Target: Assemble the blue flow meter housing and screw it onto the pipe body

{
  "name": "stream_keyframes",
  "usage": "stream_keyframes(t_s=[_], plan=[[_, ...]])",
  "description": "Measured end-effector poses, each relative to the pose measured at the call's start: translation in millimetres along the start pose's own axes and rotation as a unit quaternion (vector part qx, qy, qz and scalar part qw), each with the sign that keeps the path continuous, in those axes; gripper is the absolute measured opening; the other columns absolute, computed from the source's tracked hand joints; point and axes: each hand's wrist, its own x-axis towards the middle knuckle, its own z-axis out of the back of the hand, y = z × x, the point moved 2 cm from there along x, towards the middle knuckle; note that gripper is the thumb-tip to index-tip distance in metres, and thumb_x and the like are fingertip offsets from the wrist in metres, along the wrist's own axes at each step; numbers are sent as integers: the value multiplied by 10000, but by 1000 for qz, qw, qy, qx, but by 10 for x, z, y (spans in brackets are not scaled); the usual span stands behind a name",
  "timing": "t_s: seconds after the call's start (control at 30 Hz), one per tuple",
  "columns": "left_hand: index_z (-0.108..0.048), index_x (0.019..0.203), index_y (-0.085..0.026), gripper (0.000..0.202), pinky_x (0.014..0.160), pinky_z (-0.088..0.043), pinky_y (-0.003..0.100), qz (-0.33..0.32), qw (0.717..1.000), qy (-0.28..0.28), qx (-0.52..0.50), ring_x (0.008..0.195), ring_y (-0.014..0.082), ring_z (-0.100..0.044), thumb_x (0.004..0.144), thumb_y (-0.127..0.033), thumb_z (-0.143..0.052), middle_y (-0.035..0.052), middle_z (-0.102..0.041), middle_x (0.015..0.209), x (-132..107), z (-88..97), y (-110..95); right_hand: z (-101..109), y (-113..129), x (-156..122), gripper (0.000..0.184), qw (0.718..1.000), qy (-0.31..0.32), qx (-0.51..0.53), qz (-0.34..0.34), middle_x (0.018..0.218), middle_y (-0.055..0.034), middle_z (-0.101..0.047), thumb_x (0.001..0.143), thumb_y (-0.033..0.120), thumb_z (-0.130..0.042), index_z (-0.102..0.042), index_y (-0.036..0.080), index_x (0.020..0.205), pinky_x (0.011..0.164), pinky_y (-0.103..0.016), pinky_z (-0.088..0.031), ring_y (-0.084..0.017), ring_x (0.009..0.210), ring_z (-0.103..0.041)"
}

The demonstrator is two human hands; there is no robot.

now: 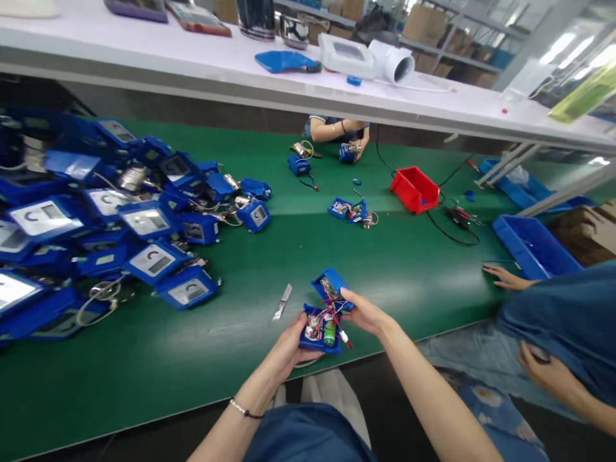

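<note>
Between my hands is an opened blue meter housing, its two halves joined by red, white and dark wires. My left hand (292, 343) grips the lower half (320, 330), where a green cylindrical battery (330, 333) and a white-coated part sit inside. Fingers of my right hand (360, 311) close on the upper half (332, 287), which is tilted and shows a circuit board. A white connector on a red lead (345, 338) hangs over the lower half's right side. Left of the housing, a small silvery strip (283, 303) lies on the green table.
Many blue meters (149, 221) are heaped on the left. Ahead lie another opened meter (349, 210) and a red bin (414, 189). A co-worker's hands (353, 131) hold a meter across the table. Another person (558, 333) sits at right beside a blue bin (536, 247). A white shelf (192, 61) spans above.
</note>
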Motion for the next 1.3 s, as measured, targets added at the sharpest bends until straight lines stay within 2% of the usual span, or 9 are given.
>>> stream_keyframes(t_s=[0.17,0.37,0.57,0.73,0.9,1.03,1.17,1.23,1.3], plan=[[-489,1225,-127,527,783,-548,476,15,1000,-16,-16,835,255,-675,878,-523,-476,184,-659,1069,385,-243,0,356,204,278,431,997,49,-13,-52,1012,-31,-685,728,515,-660,-644,222,1044,908,-378,-392,-188,960,-576],[-508,1169,-103,500,719,-564,404,64,997,-49,-20,788,227,-664,913,-514,-384,169,-666,1014,641,-281,22,616,78,580,434,992,57,-5,-116,937,-21,-682,740,529,-648,-632,202,1025,873,-353,-403,-163,877,-588],[-507,1146,-115,478,665,-570,362,81,995,-55,-1,735,212,-665,901,-515,-415,135,-678,937,825,-214,6,707,-68,765,506,988,33,13,-152,955,-36,-676,722,547,-648,-595,194,1081,866,-355,-413,-180,887,-593],[-518,1121,-149,418,592,-575,354,92,993,-52,50,677,214,-676,918,-483,-374,101,-688,883,1022,-145,-61,742,-147,877,470,982,-27,20,-185,848,-19,-662,739,597,-581,-596,208,1004,734,-307,-436,-165,784,-593],[-514,1106,-119,444,629,-570,363,89,983,-68,148,648,235,-685,924,-468,-309,124,-699,816,1095,-140,-106,797,-209,934,485,978,-51,8,-201,806,-22,-637,764,641,-504,-615,196,922,663,-276,-437,-145,738,-581],[-554,1064,-119,404,706,-552,391,27,950,-120,289,769,289,-688,910,-431,-348,148,-692,787,1059,-116,-182,842,-205,993,523,975,-54,-23,-212,820,-30,-640,732,675,-526,-624,197,919,656,-285,-462,-149,747,-589],[-584,1087,-135,296,996,-392,439,-111,878,-172,433,1128,296,-556,876,-178,-380,179,-611,1127,953,-120,-317,902,-155,1059,525,976,-65,-74,-197,868,-46,-658,686,663,-605,-630,206,943,639,-312,-493,-170,766,-602],[-555,1169,-149,390,1047,-336,417,-173,844,-158,483,1171,267,-515,821,-80,-392,155,-538,1243,889,-147,-351,946,-125,1080,525,976,-75,-96,-179,891,-55,-663,690,657,-609,-634,200,947,653,-330,-509,-174,764,-610],[-557,1185,-176,451,1039,-350,365,-215,820,-123,516,1131,231,-530,768,-46,-444,110,-534,1233,834,-177,-351,995,-98,1087,519,975,-93,-121,-159,881,-67,-665,706,646,-600,-641,180,930,664,-332,-514,-173,754,-611]])
